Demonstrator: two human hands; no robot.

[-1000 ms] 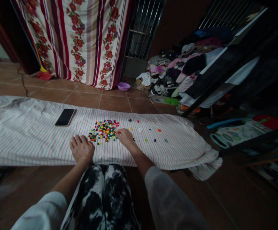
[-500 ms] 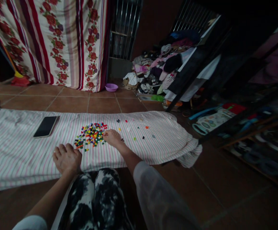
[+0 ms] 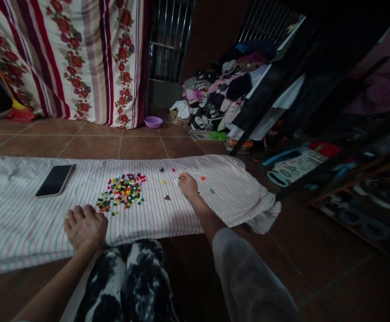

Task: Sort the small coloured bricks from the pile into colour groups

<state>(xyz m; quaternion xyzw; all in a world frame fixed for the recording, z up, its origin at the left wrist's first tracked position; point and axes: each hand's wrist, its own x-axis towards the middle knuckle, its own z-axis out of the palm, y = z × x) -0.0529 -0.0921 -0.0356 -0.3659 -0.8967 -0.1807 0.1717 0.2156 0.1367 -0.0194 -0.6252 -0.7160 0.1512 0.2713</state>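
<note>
And here we are, right hand out at one o'clock from our lap, over the striped cloth on the worktop. Thumb and fingertips are pressed together, low beside the white cluster; whether a piece is pinched between them, we cannot tell from here!

Our left hand is down at eleven o'clock, palm on the cloth near its front edge, fingers slightly spread and bent, nothing seen in its grasp.

Between the two, at twelve o'clock, we have the heap of coloured pieces: red, yellow, green, orange, white and more, loosely spread, well apart from the right hand. To the heap's three o'clock, look at these separate spots: the dark cross-shaped cluster, the red one just beside it, the yellow one below, the dark brown one nearer us. Beyond the right hand, at its three o'clock, comes the orange cluster, and at four o'clock the grey one.

Over at ten o'clock, the phone lies flat, dark screen up. Past the cloth, at twelve, a purple basin sits on the tiled floor.
</note>
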